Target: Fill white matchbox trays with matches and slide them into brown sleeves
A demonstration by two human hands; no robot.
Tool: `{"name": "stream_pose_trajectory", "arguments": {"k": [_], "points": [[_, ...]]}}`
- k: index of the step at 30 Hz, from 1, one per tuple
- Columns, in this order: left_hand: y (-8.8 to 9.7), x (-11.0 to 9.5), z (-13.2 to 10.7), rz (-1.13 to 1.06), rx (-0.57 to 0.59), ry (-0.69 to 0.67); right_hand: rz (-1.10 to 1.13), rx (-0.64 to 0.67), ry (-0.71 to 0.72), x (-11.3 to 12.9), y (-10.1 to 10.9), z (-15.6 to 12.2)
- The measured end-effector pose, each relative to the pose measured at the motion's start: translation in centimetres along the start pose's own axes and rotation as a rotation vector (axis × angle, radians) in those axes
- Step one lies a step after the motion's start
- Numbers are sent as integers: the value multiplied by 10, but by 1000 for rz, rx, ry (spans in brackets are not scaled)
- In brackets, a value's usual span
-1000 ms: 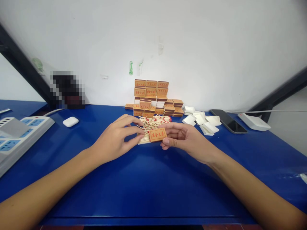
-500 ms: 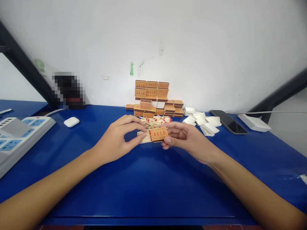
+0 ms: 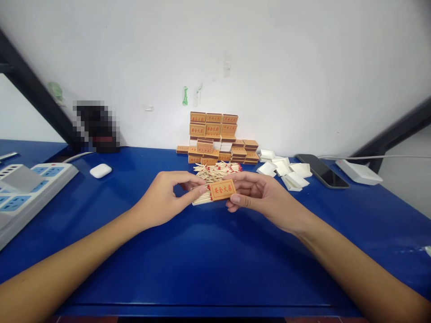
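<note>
My right hand (image 3: 261,196) grips an orange matchbox sleeve (image 3: 222,189) with red characters, held just above the blue table (image 3: 208,260). A white tray of matches (image 3: 201,197) sticks out of the sleeve's left end. My left hand (image 3: 164,201) pinches that tray end between thumb and fingers. Behind my hands lies a loose pile of red-tipped matches (image 3: 217,170).
A stack of orange matchboxes (image 3: 215,137) stands against the white wall. White empty trays (image 3: 286,172) lie to its right, then a black phone (image 3: 321,170) and a white adapter (image 3: 358,172). On the left sit a white earbud case (image 3: 100,170) and a power strip (image 3: 23,188).
My left hand's fingers have closed in on the match tray, and the tray has slid a little further into the sleeve. Both hands sit slightly lower and closer together.
</note>
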State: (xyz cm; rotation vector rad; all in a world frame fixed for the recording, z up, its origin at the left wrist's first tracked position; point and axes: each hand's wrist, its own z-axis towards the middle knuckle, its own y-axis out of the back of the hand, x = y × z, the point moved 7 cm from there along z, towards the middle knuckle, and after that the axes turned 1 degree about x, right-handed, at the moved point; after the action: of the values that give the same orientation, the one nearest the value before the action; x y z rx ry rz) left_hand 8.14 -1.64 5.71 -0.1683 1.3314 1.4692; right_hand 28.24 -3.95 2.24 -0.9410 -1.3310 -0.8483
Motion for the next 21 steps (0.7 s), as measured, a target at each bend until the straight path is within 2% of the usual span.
{"name": "stream_pose_trajectory", "arguments": {"k": [6,14,21], "points": [[1,9,1,-124,23,82,-1,-10,-2,-1,1,0],[-7,18,-2,-324,54,265,6,-7,-14,-7,5,2],[-8,19,-4,-361,40,305,-78,-27,40,0,0,2]]}}
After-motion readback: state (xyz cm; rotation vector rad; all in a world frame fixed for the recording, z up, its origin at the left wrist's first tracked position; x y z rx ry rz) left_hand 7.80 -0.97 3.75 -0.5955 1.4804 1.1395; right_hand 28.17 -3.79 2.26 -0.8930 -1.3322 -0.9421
